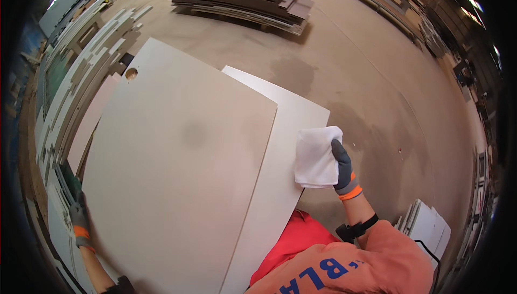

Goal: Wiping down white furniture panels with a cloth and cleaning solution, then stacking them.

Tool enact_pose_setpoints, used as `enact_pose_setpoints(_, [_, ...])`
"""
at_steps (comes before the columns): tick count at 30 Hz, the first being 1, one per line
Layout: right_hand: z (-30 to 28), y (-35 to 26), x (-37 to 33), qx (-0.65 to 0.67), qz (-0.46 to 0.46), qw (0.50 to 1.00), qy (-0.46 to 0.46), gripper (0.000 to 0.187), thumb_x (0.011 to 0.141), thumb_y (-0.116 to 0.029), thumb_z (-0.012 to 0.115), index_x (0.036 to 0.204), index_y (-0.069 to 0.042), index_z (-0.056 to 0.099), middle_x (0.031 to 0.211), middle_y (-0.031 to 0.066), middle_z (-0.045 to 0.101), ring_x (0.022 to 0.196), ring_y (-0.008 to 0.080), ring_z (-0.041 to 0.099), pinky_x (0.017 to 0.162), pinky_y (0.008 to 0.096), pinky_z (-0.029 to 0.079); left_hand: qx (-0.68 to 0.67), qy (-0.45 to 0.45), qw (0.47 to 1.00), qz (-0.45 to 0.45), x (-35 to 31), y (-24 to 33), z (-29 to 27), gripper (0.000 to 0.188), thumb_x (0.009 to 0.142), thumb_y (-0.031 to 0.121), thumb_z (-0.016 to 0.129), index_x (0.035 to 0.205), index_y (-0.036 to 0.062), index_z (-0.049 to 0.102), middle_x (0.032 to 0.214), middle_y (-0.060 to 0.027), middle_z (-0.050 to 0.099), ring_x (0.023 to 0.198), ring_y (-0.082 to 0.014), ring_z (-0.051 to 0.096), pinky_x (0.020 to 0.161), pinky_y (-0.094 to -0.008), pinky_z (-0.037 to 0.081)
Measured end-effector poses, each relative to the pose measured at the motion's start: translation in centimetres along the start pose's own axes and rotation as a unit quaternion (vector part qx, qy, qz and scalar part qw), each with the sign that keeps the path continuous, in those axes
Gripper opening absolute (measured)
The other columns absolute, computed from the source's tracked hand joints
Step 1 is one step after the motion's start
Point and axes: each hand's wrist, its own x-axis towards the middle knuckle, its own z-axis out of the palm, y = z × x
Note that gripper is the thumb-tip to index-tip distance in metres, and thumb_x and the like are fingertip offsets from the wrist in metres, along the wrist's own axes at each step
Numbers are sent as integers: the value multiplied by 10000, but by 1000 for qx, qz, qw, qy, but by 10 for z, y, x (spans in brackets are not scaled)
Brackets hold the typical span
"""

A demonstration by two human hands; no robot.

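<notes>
A large pale beige panel (pixel 177 148) with a round hole near its far left corner lies in front of me. It rests on a white panel (pixel 280 148), which sticks out on the right. My right hand (pixel 343 165), in a grey glove with an orange cuff, is closed on a folded white cloth (pixel 316 156) over the white panel's right edge. At the beige panel's left edge is my left hand (pixel 79 213), gloved the same way. Its fingers are beside a dark greenish object (pixel 67 182) and are too obscured to read.
Long stacked boards (pixel 89 59) run along the left. A pile of brown panels (pixel 242 0) lies on the concrete floor (pixel 377 78) at the far side. Several white boards (pixel 428 226) stand to my lower right. A roller track (pixel 371 5) is at the far right.
</notes>
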Motion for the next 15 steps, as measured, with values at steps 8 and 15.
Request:
enact_pose_setpoints(8, [-15, -31, -22, -19, -65, 997, 33, 552, 983, -373, 487, 1382, 2, 416, 1354, 155, 519, 1231, 293, 517, 1069, 440, 393, -36, -84, 996, 15, -26, 34, 74, 662, 931, 621, 463, 638, 31, 403, 607, 19, 351, 594, -116, 314, 531, -323, 283])
enact_pose_setpoints(15, [-12, -36, -30, -19, -98, 990, 96, 562, 976, -403, 501, 1364, -1, 438, 1278, 151, 571, 1131, 270, 586, 966, 405, 486, -22, -156, 987, 14, -32, 60, 145, 517, 955, 448, 514, 954, -42, 679, 894, -155, 702, 816, -259, 643, 787, -364, 471])
